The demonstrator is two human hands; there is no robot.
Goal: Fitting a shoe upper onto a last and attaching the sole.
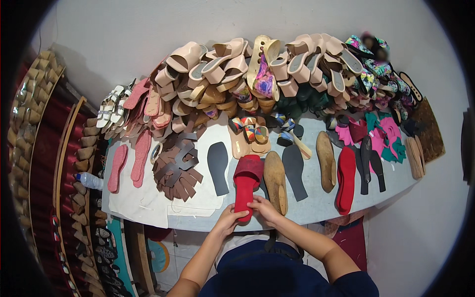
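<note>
In the head view a red slide sandal [243,194] with a wide red strap is held near the table's front edge, its heel end toward me. My left hand [229,219] is closed on the left side of the heel. From the other side my right hand [266,210] grips the same heel, thumb on top. Just right of the sandal lies a wooden shoe last [275,180], partly over a dark sole. Flat dark grey soles [217,169] lie to either side. Farther right are a second wooden last [325,161] and a red sole [346,180] without a strap.
Pale heeled sandals [225,62] are heaped along the table's back. Brown strap pieces [178,166] and pink insoles [142,158] lie on the left, pink and green cut pieces [388,133] at right. Racks of wooden lasts [37,99] and a plastic bottle [90,180] stand left of the table.
</note>
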